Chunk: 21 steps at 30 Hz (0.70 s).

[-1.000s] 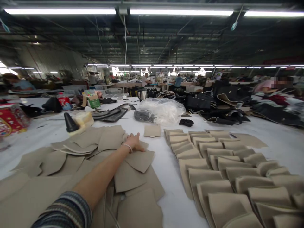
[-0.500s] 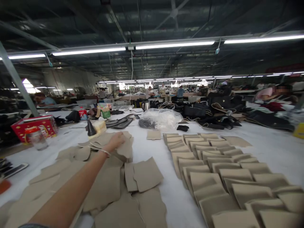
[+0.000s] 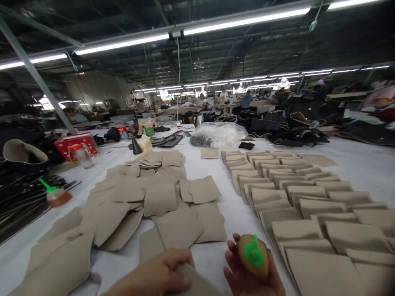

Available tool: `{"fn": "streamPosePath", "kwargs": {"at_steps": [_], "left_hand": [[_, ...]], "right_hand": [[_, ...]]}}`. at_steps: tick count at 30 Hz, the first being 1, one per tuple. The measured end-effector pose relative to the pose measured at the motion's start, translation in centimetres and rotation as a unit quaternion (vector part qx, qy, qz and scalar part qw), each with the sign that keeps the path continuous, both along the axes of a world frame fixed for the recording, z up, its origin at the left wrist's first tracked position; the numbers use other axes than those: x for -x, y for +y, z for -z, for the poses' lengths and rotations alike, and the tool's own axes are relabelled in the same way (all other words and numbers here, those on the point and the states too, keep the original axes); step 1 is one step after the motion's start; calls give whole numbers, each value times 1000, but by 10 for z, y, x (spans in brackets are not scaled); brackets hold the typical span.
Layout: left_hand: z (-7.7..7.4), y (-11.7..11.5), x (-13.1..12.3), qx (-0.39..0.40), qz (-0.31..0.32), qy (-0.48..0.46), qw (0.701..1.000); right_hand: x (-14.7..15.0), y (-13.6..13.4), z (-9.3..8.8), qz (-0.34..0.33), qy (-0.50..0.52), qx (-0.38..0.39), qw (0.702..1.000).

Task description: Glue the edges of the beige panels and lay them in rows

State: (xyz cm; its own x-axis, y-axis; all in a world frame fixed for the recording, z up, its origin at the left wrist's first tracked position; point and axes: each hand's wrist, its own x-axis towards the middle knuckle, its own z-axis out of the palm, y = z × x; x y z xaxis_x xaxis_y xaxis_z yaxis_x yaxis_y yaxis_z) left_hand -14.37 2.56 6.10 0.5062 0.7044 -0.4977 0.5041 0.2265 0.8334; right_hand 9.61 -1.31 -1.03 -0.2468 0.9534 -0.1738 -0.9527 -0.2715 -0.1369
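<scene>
At the near edge of the table, my left hand [image 3: 163, 271] pinches a beige cut piece [image 3: 196, 281] between thumb and fingers; much of it falls below the frame. My right hand [image 3: 243, 267] is wrapped round a squeeze bottle [image 3: 262, 263] of amber liquid, its green nozzle cap [image 3: 253, 253] facing me. Loose beige pieces [image 3: 160, 197] lie in an overlapping pile beyond my left hand. To the right of my right hand, folded-looking beige pieces [image 3: 296, 230] stand in overlapping rows.
A second green-tipped bottle [image 3: 58, 195] sits at the left beside dark strips. Farther back are a red box [image 3: 77, 146], a clear jar [image 3: 83, 156], a black cone [image 3: 135, 146] and a clear plastic bag [image 3: 219, 133]. Dark bags [image 3: 286, 127] line the far side, with people beyond.
My left hand has come back from the far pile to the near edge, with a beige piece in it. My right hand and the bottle have entered view. The view has tilted down.
</scene>
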Motion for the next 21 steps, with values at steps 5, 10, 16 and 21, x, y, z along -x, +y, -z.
{"fn": "streamPosePath", "kwargs": {"at_steps": [5, 10, 16, 21], "left_hand": [[46, -18, -21, -167, -15, 124, 978], [54, 10, -22, -288, -43, 185, 939], [57, -12, -40, -475, -54, 295, 827], [53, -57, -65, -376, 27, 267, 887]], "right_hand": [[-6, -20, -16, 46, -29, 26, 998], [-12, -41, -26, 101, -121, 42, 987], [-17, -66, -41, 227, -274, 42, 933], [-42, -82, -44, 249, -379, 47, 890]]}}
